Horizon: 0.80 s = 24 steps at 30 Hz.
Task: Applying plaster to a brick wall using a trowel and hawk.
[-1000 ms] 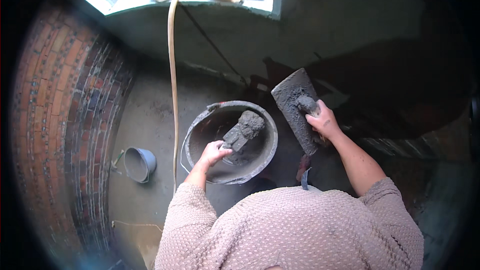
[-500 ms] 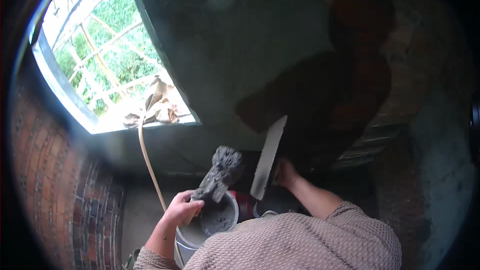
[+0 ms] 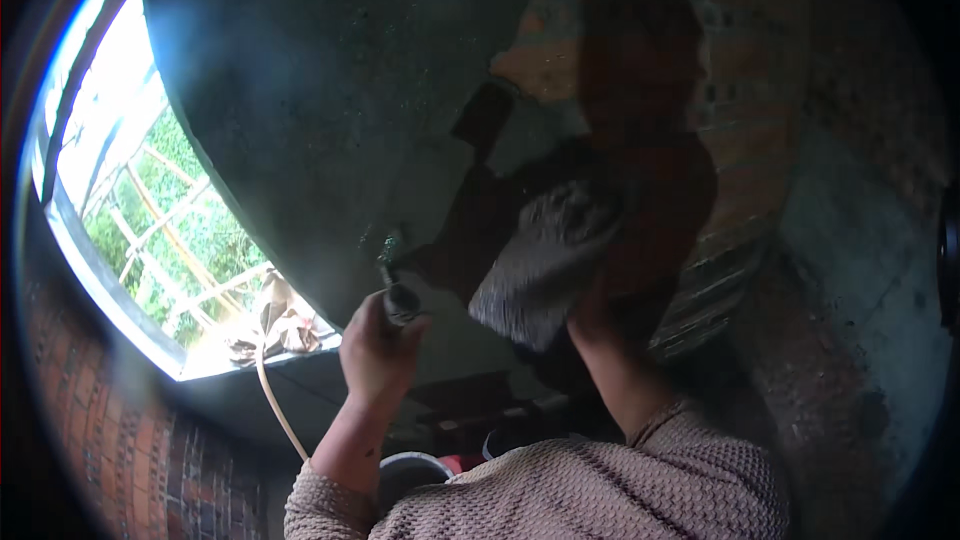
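Note:
My left hand [image 3: 378, 350], raised in front of the wall, is closed round the dark handle of a trowel [image 3: 402, 302]. Its blade is seen nearly end-on and is hard to make out. To the right, a flat rectangular plastering trowel [image 3: 530, 285] is held up by my right hand [image 3: 592, 318], whose fingers are mostly hidden behind it. Wet grey mortar [image 3: 565, 215] is heaped on that plate, mainly toward its far end. Both tools are apart from each other, close to the partly plastered wall [image 3: 330, 140].
A bucket [image 3: 412, 460] stands low in front of me, with something red [image 3: 462, 462] beside it. A window opening [image 3: 180, 230] with bars is at left, a pale hose [image 3: 275, 400] running down from its sill. Bare brick [image 3: 560, 30] shows on the upper wall.
Both hands have risen from near the bucket toward the wall. The mortar that lay on the left trowel now sits on the right plastering trowel, which has turned from edge-on to flat. The view has shifted.

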Tool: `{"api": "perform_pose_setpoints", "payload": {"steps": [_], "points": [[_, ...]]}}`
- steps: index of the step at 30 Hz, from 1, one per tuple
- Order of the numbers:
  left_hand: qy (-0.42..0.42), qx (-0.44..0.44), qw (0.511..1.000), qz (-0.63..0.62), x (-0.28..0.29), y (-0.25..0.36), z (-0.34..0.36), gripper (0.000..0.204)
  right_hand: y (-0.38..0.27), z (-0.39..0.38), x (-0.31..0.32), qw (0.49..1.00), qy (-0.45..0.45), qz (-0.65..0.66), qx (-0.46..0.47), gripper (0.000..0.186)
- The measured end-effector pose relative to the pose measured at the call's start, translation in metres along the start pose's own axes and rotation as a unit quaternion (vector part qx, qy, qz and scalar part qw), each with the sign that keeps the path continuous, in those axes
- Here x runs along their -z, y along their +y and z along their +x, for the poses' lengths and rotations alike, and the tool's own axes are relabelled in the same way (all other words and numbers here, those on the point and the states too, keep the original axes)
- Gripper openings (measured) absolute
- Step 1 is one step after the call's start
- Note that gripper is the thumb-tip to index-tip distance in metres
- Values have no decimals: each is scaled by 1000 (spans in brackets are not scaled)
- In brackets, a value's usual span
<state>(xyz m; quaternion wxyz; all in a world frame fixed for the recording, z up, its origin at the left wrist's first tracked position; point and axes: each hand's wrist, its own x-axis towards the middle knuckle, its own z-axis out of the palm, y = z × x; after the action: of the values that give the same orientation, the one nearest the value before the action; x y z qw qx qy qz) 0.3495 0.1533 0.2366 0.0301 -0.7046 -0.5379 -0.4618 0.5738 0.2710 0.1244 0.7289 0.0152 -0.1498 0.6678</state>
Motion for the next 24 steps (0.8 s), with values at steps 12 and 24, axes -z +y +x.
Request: {"api": "perform_pose_setpoints", "payload": {"steps": [12, 24], "points": [[-40, 278, 928, -246, 17, -83, -49, 15, -84, 181, -164, 971, 165, -130, 111, 7], [57, 392, 879, -265, 60, -99, -92, 10, -19, 214, -323, 914, 6, -312, 260, 11]]}}
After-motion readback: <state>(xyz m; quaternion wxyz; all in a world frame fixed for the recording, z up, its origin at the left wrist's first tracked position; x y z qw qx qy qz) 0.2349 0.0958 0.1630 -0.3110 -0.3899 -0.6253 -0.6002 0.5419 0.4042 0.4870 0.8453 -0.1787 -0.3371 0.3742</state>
